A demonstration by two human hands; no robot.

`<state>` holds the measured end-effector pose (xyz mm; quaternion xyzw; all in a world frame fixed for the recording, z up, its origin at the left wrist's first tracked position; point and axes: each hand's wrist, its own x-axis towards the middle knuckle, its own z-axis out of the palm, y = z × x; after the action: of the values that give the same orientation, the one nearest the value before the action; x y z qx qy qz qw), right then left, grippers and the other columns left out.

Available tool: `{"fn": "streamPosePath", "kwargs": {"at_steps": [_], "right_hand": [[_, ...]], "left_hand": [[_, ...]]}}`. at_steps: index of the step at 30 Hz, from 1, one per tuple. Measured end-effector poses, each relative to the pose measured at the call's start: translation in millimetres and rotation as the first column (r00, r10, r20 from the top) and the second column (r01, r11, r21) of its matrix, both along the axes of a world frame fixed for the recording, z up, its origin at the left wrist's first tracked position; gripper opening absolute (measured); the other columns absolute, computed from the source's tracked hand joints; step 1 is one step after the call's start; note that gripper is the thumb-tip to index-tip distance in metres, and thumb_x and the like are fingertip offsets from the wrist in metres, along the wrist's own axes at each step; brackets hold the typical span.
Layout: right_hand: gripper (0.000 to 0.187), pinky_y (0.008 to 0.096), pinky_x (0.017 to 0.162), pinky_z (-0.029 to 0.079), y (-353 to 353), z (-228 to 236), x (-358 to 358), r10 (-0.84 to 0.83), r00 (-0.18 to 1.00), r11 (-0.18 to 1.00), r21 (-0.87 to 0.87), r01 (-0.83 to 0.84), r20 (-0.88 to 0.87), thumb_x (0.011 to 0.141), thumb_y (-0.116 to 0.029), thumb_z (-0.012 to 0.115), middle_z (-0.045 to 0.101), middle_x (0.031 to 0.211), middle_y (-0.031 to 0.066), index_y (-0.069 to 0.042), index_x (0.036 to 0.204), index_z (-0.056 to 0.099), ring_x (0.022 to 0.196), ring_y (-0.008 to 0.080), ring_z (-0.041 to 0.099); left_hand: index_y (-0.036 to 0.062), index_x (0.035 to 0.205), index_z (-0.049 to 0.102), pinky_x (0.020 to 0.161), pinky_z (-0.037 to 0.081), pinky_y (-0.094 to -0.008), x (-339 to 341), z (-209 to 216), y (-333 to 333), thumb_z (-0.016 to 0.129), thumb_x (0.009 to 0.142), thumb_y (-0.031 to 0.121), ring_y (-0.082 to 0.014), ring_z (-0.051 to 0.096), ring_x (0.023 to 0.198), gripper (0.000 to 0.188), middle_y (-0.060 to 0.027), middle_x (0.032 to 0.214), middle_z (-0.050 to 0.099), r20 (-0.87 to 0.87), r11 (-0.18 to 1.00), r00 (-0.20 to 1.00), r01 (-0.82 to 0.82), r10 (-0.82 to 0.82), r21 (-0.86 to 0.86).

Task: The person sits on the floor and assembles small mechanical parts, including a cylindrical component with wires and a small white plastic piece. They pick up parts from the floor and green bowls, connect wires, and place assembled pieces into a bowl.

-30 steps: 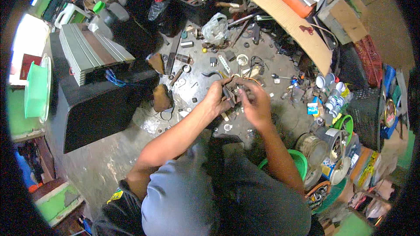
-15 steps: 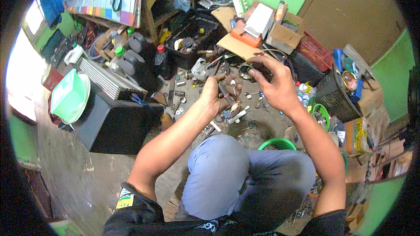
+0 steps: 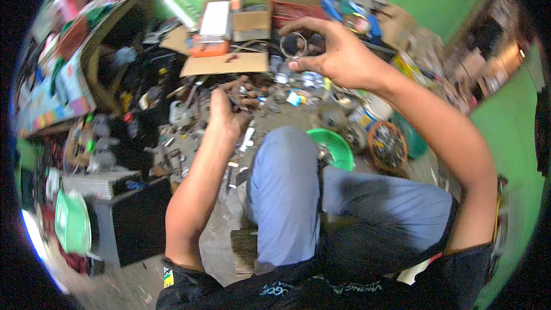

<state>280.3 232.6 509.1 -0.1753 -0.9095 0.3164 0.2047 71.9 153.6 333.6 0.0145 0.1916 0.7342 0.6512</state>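
My right hand (image 3: 330, 51) is raised at the upper middle, thumb and fingers closed around the edge of a thin round metal ring (image 3: 282, 49). The ring's open middle faces me, with dark fingertips showing through and behind it. Lower and to the left, my left hand (image 3: 231, 103) is half curled, palm up, with dirty fingertips. Something small and dark lies in its grip, too blurred to name. Beneath this hand, small metal and plastic parts are strewn over the floor.
Right of my knees stand a green basin (image 3: 338, 146) holding small parts and an orange bowl (image 3: 387, 144) full of metal bits. Cardboard boxes (image 3: 251, 24) line the far wall. At left are a dark cabinet (image 3: 135, 218), a pale green tub (image 3: 73, 222) and a cluttered wooden table (image 3: 94, 60).
My view has swung to the right. The right hand still holds the ring, now turned so its round opening shows. The dark cylindrical piece seen earlier in my left hand is now mostly hidden.
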Motion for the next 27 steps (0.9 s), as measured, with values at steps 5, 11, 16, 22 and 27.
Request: {"fn": "streamPosePath", "kwargs": {"at_steps": [5, 11, 16, 22, 27], "right_hand": [[0.049, 0.0292, 0.092, 0.053, 12.2, 15.0, 100.9, -0.212, 0.976, 0.972, 0.097, 0.215, -0.037, 0.083, -0.007, 0.077, 0.059, 0.117, 0.0076, 0.000, 0.128, 0.057, 0.101, 0.0153, 0.061], [0.043, 0.0260, 0.077, 0.055, 16.5, 11.6, 182.4, -0.461, 0.874, 0.887, -0.119, 0.447, -0.152, 0.088, -0.003, 0.071, 0.062, 0.105, 0.0058, -0.001, 0.129, 0.058, 0.092, 0.0101, 0.061], [0.049, 0.0278, 0.079, 0.055, 56.7, -35.9, 242.8, -0.494, 0.839, 0.869, -0.098, 0.485, -0.230, 0.083, 0.000, 0.073, 0.066, 0.099, 0.0064, 0.000, 0.129, 0.055, 0.089, 0.0138, 0.065], [0.051, 0.0390, 0.080, 0.056, 141.8, -171.6, 344.8, -0.776, 0.579, 0.614, -0.089, 0.784, -0.250, 0.077, -0.016, 0.080, 0.071, 0.107, 0.0177, 0.001, 0.122, 0.063, 0.090, 0.0282, 0.072], [0.043, 0.0469, 0.083, 0.054, 158.6, -276.6, 394.1, -0.859, 0.509, 0.510, -0.002, 0.860, 0.050, 0.078, -0.019, 0.080, 0.072, 0.097, 0.0210, -0.004, 0.116, 0.067, 0.091, 0.0381, 0.070]], "left_hand": [[0.0027, 0.112, 0.050, 0.047, 0.041, -0.0227, 62.6, 33.5, 54.4, 0.042, 0.096, 0.014, -0.0163, 0.048, 0.065, 0.021, -0.0083, 0.084, 0.053, -0.018, 0.987, 0.988, 0.152, -0.151, 0.047], [0.0029, 0.107, 0.049, 0.045, 0.041, -0.0229, 142.0, 60.3, 105.1, 0.039, 0.100, 0.013, -0.0164, 0.047, 0.064, 0.016, -0.0088, 0.085, 0.052, -0.036, 0.961, 0.961, 0.276, -0.274, 0.035], [0.0024, 0.112, 0.053, 0.045, 0.043, -0.0253, 202.4, 56.5, 128.8, 0.037, 0.100, 0.018, -0.0176, 0.047, 0.063, 0.025, -0.0089, 0.085, 0.052, -0.023, 0.930, 0.930, 0.366, -0.367, -0.030], [0.0012, 0.112, 0.052, 0.049, 0.041, -0.0241, 299.5, 29.5, 133.7, 0.036, 0.099, 0.018, -0.0191, 0.051, 0.068, 0.027, -0.0103, 0.088, 0.056, -0.165, 0.952, 0.941, 0.274, -0.294, -0.132], [0.0032, 0.115, 0.051, 0.055, 0.047, -0.0329, 310.0, -66.1, 155.6, 0.038, 0.099, 0.023, -0.0199, 0.055, 0.070, 0.029, -0.0104, 0.089, 0.059, -0.039, 0.880, 0.883, 0.460, -0.467, -0.115]]}}
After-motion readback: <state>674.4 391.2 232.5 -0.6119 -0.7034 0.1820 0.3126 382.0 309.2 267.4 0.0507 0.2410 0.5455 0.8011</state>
